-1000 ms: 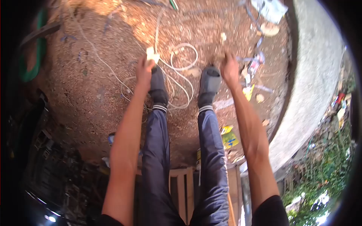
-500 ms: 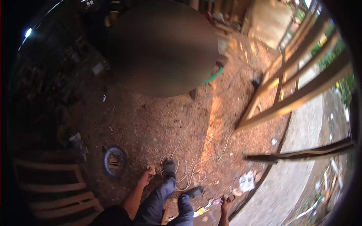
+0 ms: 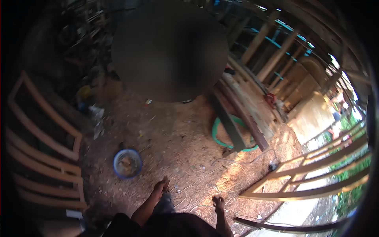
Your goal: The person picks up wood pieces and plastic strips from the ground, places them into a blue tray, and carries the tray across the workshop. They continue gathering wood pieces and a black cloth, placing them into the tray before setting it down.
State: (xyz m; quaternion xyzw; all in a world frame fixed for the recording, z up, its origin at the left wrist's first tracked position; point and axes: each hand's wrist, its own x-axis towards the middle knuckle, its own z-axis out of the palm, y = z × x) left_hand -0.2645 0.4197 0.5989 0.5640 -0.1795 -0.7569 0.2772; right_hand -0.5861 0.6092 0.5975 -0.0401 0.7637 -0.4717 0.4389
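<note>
Though it shows only as a thin pale line, the white cord can be followed across the dirt floor. It runs from the lower middle of the frame, just beside both hands, out toward the right, with loose loops lying between the hands.

By its look the cord is light and limp. It would sag from any hold, and its loops would likely drag grit and catch on one another. A pinch close to a free end or a straight run looks better than a grab at the tangle.

The left hand reaches down low in the frame with its fingers bunched together. I cannot tell whether they pinch the cord or anything else. The right hand hangs nearer the bottom edge with its fingers curled downward, and whether they close on something is just as unclear.

A blue bowl sits on the floor to the left of the left hand, its contents too dim to name. A green hose curves under a dark plank in the middle right.

A dark blurred oval covers the upper middle, and deep shade swallows the wooden frames at the left. The cord's ends, the legs and the feet are cut off or lost.
</note>
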